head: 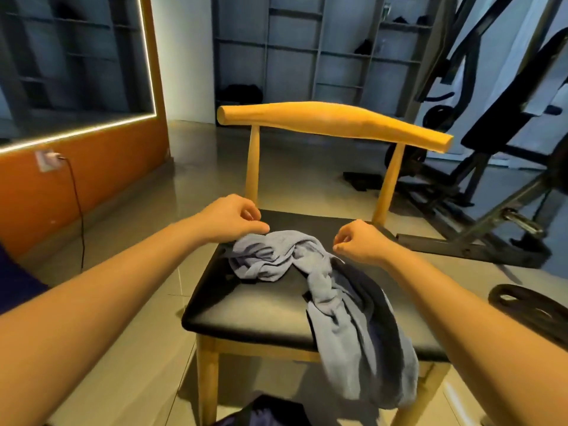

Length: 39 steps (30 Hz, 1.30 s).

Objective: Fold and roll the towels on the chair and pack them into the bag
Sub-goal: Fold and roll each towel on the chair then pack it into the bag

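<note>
A crumpled grey-blue towel (307, 265) lies on the black seat of a wooden chair (246, 309) and hangs over the seat's front right edge. Partly under it on the right lies a dark towel (375, 302). My left hand (233, 218) hovers at the towel's back left end, fingers loosely curled, thumb just at the cloth. My right hand (359, 241) hovers at the towel's back right, fingers loosely curled, with nothing in it. A dark bag (264, 410) shows at the bottom edge, in front of the chair, mostly cut off.
The chair's wooden backrest (335, 123) rises behind the seat. A weight bench and gym machine (491, 179) stand to the right, and a weight plate (528, 305) lies on the tiled floor. An orange wall with a socket and cable (76, 210) is on the left.
</note>
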Each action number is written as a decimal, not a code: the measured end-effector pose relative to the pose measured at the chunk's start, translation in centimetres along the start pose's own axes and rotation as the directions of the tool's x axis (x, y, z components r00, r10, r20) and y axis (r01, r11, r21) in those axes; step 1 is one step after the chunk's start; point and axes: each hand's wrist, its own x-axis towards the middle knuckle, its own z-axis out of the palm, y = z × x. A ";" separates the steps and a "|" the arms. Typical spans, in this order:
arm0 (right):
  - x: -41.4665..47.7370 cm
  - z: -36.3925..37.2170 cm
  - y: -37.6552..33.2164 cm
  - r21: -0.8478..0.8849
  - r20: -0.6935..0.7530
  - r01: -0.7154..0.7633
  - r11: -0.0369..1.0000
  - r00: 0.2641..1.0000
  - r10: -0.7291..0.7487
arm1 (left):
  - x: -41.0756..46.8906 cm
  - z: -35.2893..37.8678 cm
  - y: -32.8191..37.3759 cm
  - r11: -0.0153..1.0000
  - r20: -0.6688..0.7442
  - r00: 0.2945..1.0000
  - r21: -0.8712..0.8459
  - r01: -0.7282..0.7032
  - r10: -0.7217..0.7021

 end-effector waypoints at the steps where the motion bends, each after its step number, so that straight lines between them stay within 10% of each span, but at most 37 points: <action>1: 0.6 0.5 0.7 0.006 0.034 -0.053 0.999 0.998 0.053 | -0.2 0.4 -0.5 1.000 0.073 0.997 0.018 0.012 -0.013; 7: 1.1 1.1 1.2 0.128 0.264 -0.239 0.963 0.944 0.199 | 0.3 1.0 -0.5 0.975 0.145 0.989 0.223 -0.009 -0.024; 13: 2.0 -3.1 0.5 0.406 0.289 -0.353 0.843 0.925 0.249 | 1.1 -0.4 -0.9 0.988 -0.154 0.987 -0.153 0.030 -0.054; 17: 3.4 -8.6 -0.6 0.710 0.043 -0.207 0.673 0.967 0.252 | 1.4 -1.0 -1.8 0.928 -0.413 0.893 -0.372 0.016 -0.181; 21: 2.5 -13.2 -3.7 0.449 -0.531 0.129 0.884 0.834 0.148 | 1.5 -1.3 -1.5 0.920 -0.536 0.826 -0.388 -0.057 -0.175; 28: -1.3 -7.9 -3.7 0.046 -0.376 0.233 0.971 0.905 -0.199 | 0.6 0.3 0.9 0.925 -0.091 0.982 -0.360 0.124 -0.167; 31: -3.9 -3.7 -2.7 0.145 0.075 0.229 0.963 0.968 -0.241 | -0.1 1.0 1.9 0.888 0.073 0.987 -0.430 0.163 -0.146; 33: -5.5 -2.2 -2.0 0.270 0.415 0.166 0.949 0.869 -0.270 | -0.5 1.5 2.3 0.872 0.137 0.984 -0.460 0.167 -0.117; 39: -4.5 -4.3 3.4 0.211 -0.123 0.129 0.969 0.987 -0.105 | -0.6 2.5 2.7 0.847 0.046 0.984 -0.503 0.173 -0.174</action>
